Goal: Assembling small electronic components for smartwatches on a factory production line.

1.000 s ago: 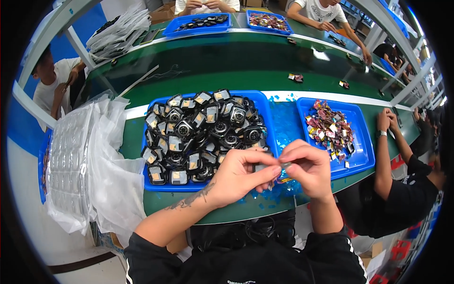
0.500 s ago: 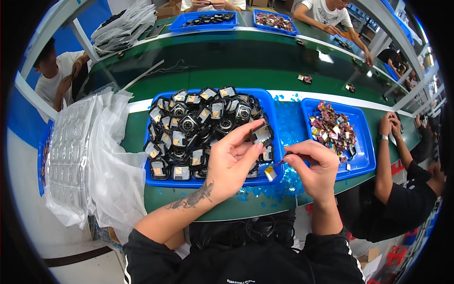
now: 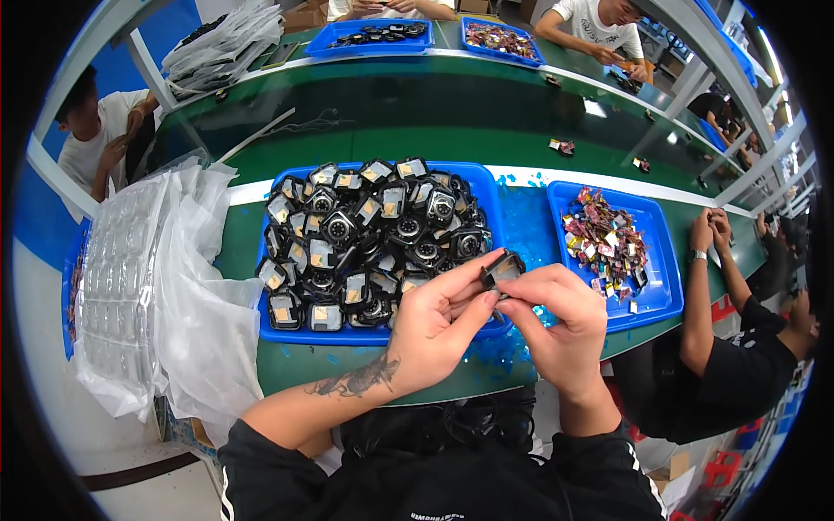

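Observation:
My left hand (image 3: 434, 334) holds a black smartwatch case (image 3: 502, 267) between thumb and fingers, above the front right corner of a blue tray (image 3: 488, 204). Its grey inside faces up. My right hand (image 3: 563, 334) is closed in a pinch against the case's lower edge, thumb and forefinger together; whatever lies between them is hidden. Many similar watch cases (image 3: 339, 227), some showing round sensor backs, are heaped in that tray. A second blue tray (image 3: 665, 300) on the right carries a pile of small red, yellow and white parts (image 3: 604, 234).
Blue film scraps (image 3: 521, 226) litter the green bench between the trays. Clear plastic blister trays (image 3: 122, 278) and white sheeting (image 3: 204, 304) stand at left. Beyond runs a green conveyor belt (image 3: 417, 122) with a few small parts. Co-workers sit across and at right.
My right hand has moved left and up to the watch case. The small yellow-and-white part that hung from its fingers no longer shows. The case has tilted in my left hand.

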The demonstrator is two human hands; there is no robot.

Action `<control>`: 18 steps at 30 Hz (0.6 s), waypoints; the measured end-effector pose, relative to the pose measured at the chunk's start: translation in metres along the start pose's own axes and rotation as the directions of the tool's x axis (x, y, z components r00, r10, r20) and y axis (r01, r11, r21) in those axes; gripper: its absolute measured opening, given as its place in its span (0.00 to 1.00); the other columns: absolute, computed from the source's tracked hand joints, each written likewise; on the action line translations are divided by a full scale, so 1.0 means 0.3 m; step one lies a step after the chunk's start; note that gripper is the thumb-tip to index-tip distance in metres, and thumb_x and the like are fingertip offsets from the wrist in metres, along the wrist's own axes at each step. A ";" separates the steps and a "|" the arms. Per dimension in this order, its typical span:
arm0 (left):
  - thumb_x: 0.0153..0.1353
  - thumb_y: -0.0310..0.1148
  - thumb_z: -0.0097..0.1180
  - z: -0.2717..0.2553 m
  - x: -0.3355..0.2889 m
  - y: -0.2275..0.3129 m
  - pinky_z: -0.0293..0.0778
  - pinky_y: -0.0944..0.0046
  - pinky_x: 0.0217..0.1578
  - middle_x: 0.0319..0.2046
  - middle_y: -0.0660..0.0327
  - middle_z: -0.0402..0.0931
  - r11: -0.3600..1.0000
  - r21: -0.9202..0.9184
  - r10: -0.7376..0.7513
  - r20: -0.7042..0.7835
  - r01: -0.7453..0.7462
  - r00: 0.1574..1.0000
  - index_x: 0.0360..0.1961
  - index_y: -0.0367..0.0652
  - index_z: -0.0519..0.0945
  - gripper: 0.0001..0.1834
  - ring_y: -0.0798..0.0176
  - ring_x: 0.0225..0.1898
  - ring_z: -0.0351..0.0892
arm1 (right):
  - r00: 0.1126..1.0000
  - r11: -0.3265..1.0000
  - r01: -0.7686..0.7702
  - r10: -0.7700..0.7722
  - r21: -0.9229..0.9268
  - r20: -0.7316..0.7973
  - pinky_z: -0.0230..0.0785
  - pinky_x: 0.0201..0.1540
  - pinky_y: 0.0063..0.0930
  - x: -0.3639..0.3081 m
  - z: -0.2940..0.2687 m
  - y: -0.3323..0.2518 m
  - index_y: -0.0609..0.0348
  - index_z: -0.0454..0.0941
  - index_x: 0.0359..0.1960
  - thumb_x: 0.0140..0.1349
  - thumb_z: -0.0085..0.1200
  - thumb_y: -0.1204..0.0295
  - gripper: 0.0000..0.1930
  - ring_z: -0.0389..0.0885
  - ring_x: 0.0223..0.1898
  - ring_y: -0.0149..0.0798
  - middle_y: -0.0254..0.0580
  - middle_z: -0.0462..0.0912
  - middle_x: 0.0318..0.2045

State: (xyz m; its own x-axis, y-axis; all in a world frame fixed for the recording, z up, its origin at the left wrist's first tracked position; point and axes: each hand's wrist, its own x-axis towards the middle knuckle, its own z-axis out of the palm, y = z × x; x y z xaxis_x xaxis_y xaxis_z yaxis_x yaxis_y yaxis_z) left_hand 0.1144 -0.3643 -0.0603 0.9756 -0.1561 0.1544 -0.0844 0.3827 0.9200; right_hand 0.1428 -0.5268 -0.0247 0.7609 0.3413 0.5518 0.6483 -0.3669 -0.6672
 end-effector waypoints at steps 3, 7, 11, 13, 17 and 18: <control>0.68 0.21 0.49 -0.010 0.001 -0.029 0.71 0.69 0.54 0.54 0.52 0.75 0.997 0.061 0.055 -0.069 -0.051 0.996 0.64 0.30 0.65 0.24 0.67 0.54 0.75 | 0.999 0.997 -0.026 0.024 0.069 0.027 0.74 0.29 0.25 -0.007 -0.002 0.012 0.63 0.85 0.34 0.47 0.66 0.84 0.10 0.82 0.29 0.35 0.43 0.83 0.29; 0.67 0.21 0.50 -0.015 0.019 -0.016 0.71 0.70 0.54 0.52 0.52 0.76 0.993 0.005 0.116 -0.168 -0.117 0.979 0.63 0.29 0.66 0.23 0.69 0.53 0.75 | 0.997 0.998 -0.025 0.029 0.054 -0.075 0.73 0.31 0.24 -0.012 -0.046 0.040 0.62 0.85 0.33 0.45 0.65 0.86 0.12 0.82 0.30 0.36 0.43 0.82 0.29; 0.67 0.20 0.50 -0.013 0.014 -0.008 0.71 0.70 0.54 0.52 0.53 0.76 0.997 -0.045 0.055 -0.100 -0.060 0.993 0.63 0.30 0.66 0.23 0.69 0.53 0.75 | 0.998 0.998 -0.034 0.036 0.048 -0.057 0.74 0.31 0.25 -0.007 -0.026 0.031 0.63 0.85 0.34 0.46 0.65 0.86 0.12 0.83 0.30 0.37 0.44 0.84 0.29; 0.67 0.20 0.50 -0.015 0.007 -0.005 0.72 0.70 0.53 0.53 0.54 0.76 1.000 0.030 0.006 0.017 -0.007 1.000 0.64 0.30 0.67 0.23 0.70 0.53 0.74 | 1.000 0.999 0.015 -0.016 -0.035 -0.024 0.75 0.30 0.27 -0.002 -0.002 0.011 0.63 0.84 0.35 0.47 0.65 0.85 0.12 0.83 0.29 0.39 0.45 0.84 0.30; 0.66 0.20 0.50 -0.027 0.002 -0.008 0.71 0.72 0.52 0.52 0.57 0.76 0.996 0.085 -0.020 0.039 0.017 0.999 0.64 0.31 0.67 0.24 0.73 0.51 0.74 | 0.999 0.999 0.035 -0.035 -0.030 -0.017 0.75 0.31 0.28 -0.014 0.012 0.013 0.63 0.84 0.37 0.49 0.64 0.85 0.12 0.83 0.29 0.41 0.45 0.83 0.29; 0.67 0.20 0.50 -0.024 0.005 -0.009 0.73 0.73 0.47 0.50 0.59 0.77 0.997 0.069 -0.020 0.045 0.017 0.999 0.64 0.32 0.67 0.24 0.75 0.47 0.75 | 0.999 0.999 0.023 -0.025 -0.033 -0.041 0.74 0.29 0.28 -0.014 0.010 0.007 0.63 0.83 0.35 0.49 0.64 0.84 0.10 0.83 0.28 0.40 0.45 0.83 0.29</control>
State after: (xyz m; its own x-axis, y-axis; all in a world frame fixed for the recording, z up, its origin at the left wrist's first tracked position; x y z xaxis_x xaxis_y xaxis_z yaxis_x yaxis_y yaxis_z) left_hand 0.1175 -0.3590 -0.0652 0.9669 -0.2045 0.1524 -0.0820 0.3161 0.9452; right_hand 0.1410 -0.5265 -0.0300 0.7450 0.3143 0.5883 0.6665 -0.3867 -0.6374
